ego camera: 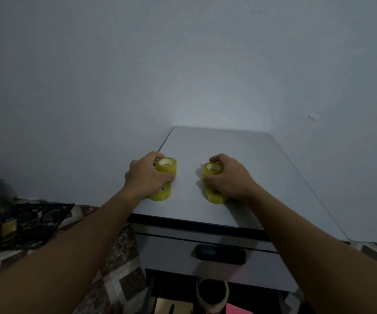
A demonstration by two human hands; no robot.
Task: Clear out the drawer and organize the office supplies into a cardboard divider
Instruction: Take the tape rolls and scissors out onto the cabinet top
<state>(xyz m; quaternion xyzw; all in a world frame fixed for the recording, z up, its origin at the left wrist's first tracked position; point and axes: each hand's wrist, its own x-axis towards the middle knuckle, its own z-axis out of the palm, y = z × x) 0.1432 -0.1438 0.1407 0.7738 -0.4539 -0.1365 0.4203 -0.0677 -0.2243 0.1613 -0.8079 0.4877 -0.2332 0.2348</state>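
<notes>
Yellow tape rolls (166,166) fill both my hands. My left hand (146,175) curls round two of them, one past the knuckles and one under the heel of the palm. My right hand (228,177) grips another two the same way. All four touch the grey counter (239,150), which is the top of the cabinet against the wall, and the two pairs sit apart with bare surface between them.

Below the counter, the upper drawer (171,250) is closed behind its dark handle (220,253). The lower drawer (152,288) stands open at the bottom edge of view. A larger tan tape ring (212,295), something pink (236,310) and a pale piece I cannot make out lie in it. No cardboard divider is in view.

I take this to be the clearing-out step, with the small rolls parked on top and the sorting not yet begun. The next move calls for loosening both grips with the rolls lying flat, so none rolls off the edge. Then I need to reach down into the open drawer for the tan ring. I should keep room on the counter for the rest of the supplies.
</notes>
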